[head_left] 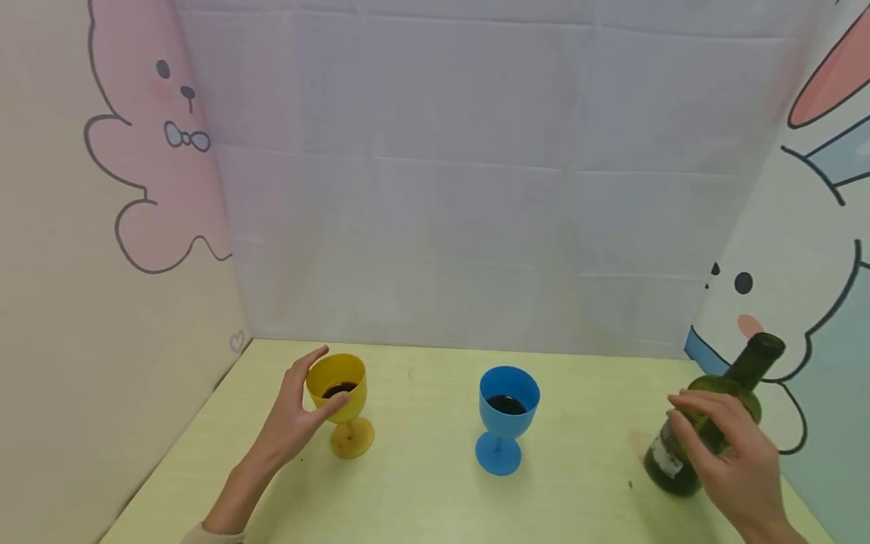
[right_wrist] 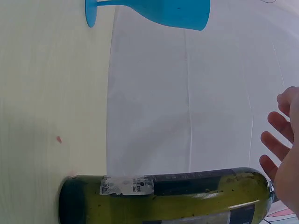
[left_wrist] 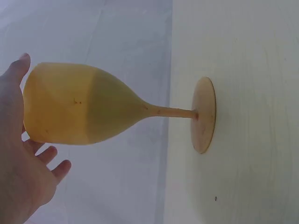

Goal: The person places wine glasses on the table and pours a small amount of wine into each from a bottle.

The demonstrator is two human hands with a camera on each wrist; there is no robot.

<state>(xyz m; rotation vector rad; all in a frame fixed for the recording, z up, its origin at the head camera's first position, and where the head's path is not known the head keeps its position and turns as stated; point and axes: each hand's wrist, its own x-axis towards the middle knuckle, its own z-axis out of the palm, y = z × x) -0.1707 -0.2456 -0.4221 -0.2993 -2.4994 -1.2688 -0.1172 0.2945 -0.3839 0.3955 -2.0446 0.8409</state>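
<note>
A yellow goblet point(head_left: 351, 409) with dark liquid inside stands upright on the table at the left. My left hand point(head_left: 294, 419) is spread about the goblet's rim, thumb and fingers on different sides; whether it touches the cup I cannot tell. In the left wrist view the liquid shows as a darker band through the bowl point(left_wrist: 88, 105). Over on the right, a green wine bottle point(head_left: 737, 384) with a label stands upright. My right hand point(head_left: 737, 461) is in front of it, fingers loosely bent, holding nothing; in the right wrist view it is beside the bottle's shoulder point(right_wrist: 243, 186).
A blue goblet point(head_left: 501, 423), also with dark liquid, stands between the yellow goblet and the bottle. The pale yellow table point(head_left: 421, 491) meets a white sheet point(head_left: 435, 189) at the back. Side walls carry cartoon animals. A small dark speck lies near the bottle.
</note>
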